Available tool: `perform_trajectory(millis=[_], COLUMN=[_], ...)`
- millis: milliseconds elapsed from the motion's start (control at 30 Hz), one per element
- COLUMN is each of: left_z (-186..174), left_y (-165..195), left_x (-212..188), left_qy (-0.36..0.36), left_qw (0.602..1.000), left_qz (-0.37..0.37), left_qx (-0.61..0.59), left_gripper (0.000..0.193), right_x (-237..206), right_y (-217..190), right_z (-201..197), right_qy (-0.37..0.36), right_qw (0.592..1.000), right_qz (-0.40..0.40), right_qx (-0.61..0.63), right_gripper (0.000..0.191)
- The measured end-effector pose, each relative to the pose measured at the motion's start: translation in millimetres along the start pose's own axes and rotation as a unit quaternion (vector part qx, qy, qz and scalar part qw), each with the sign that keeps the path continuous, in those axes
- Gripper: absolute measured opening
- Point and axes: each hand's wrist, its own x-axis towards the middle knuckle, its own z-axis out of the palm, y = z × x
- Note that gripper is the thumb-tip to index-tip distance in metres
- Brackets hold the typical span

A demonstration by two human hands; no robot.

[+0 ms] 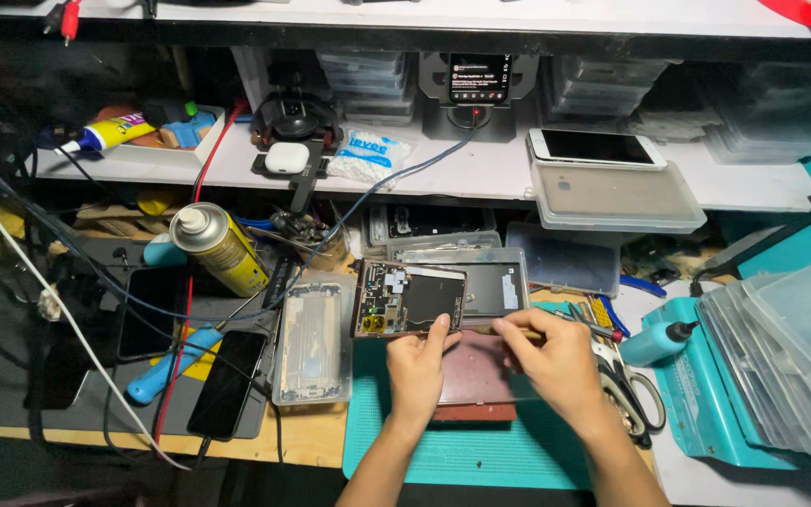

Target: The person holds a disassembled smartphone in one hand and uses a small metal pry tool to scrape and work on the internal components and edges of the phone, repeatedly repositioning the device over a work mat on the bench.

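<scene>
An opened phone (409,299) with its back off and its inner parts showing is propped up at the far edge of a dark red pad (477,376), which lies on a teal mat (481,451). The bottom edge of the phone is held by the left hand (417,368), with the thumb pressed against it. A thin tool (582,325) is pinched in the curled fingers of the right hand (548,355), just beside the phone's lower right corner; the tip of the tool is hidden by the fingers. A clear plastic box (312,342) is seen to the left of the phone, and two dark phones (227,383) are laid flat further left. A yellow spray can (218,248) is stood behind them. Scissors (627,387) and a small teal bottle (657,342) are found to the right of the right hand.
</scene>
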Motion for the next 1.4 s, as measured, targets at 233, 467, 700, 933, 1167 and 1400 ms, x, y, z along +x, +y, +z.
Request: perform_trajectory(millis=[233, 467, 700, 933, 1167, 1400], left_z=[-0.6, -1.9, -1.6, 2.5, 3.1, 2.6], left_y=[4.0, 0.7, 1.6, 6.9, 4.8, 5.0], left_x=[-2.2, -2.5, -2.7, -2.5, -2.5, -2.5], left_qy=[-0.004, -0.005, -0.007, -0.01, -0.011, -0.013], left_qw=[1.0, 1.0, 1.0, 1.0, 1.0, 1.0], left_qz=[0.003, 0.001, 0.011, 0.006, 0.004, 0.006], left_qx=[0.004, 0.004, -0.007, -0.02, -0.015, -0.013], left_gripper=[0.026, 0.024, 0.024, 0.024, 0.025, 0.024], right_x=[-2.2, -2.7, -4.0, -4.5, -4.4, -3.9], right_y=[3.1, 3.8, 2.4, 1.9, -1.7, -2.9], right_z=[-0.3, -1.5, -2.4, -3.6, -5.4, -4.5], right_qy=[0.001, -0.01, 0.0, -0.004, 0.014, 0.022], right_qw=[0.999, 0.996, 0.998, 0.999, 0.999, 0.993], right_qz=[-0.028, -0.075, -0.066, 0.047, -0.051, -0.11], right_qx=[0.041, 0.053, 0.008, -0.004, 0.011, -0.022], right_gripper=[0.018, 0.016, 0.014, 0.014, 0.019, 0.018])
